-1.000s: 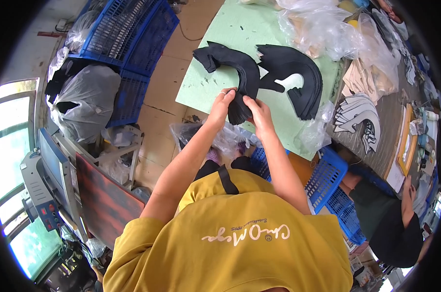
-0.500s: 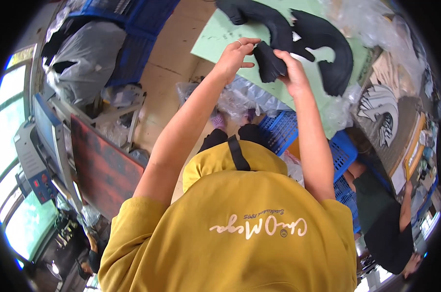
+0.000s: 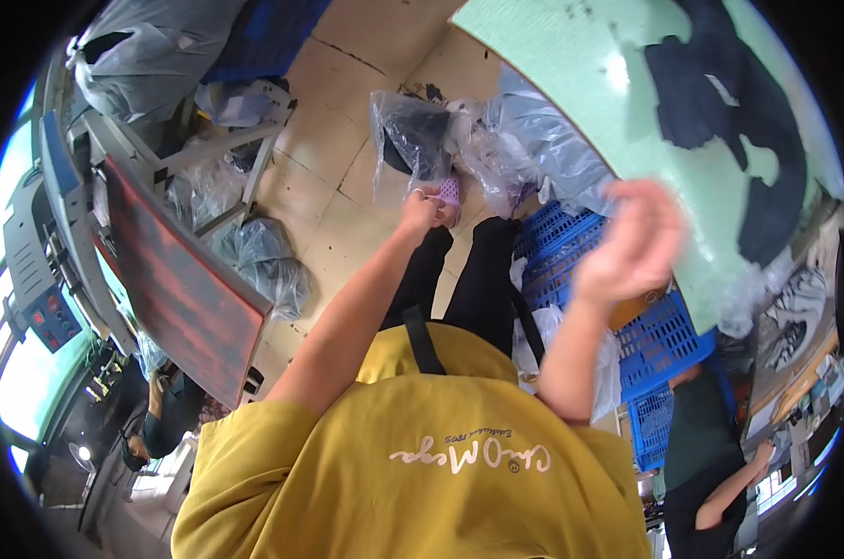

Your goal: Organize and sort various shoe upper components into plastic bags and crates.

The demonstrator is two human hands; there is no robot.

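My left hand (image 3: 426, 207) is low over the floor, fingers curled together; whatever they hold, if anything, is hidden. Just beyond it is a clear plastic bag (image 3: 385, 140) with a dark item (image 3: 420, 140) inside, and a purple dotted shoe (image 3: 450, 194) shows beside the fingers. My right hand (image 3: 632, 244) is raised near the table's near edge, above the blue crates. Motion smears its fingers, and no object shows in it. Black curved flat pieces (image 3: 781, 177) lie on the pale green tabletop (image 3: 571, 70), with a squarish dark piece (image 3: 687, 98) at their left.
Blue plastic crates (image 3: 650, 349) stand under the table edge, with grey plastic sheeting (image 3: 543, 130) beside them. Left of me are a reddish-black board (image 3: 175, 279) and a grey machine (image 3: 35, 279). A co-worker in dark clothes (image 3: 706, 438) is at the right.
Both hands have moved apart and away from the tabletop, and the black piece they held is no longer in them. The left is lower, the right nearer me. The view has shifted left.
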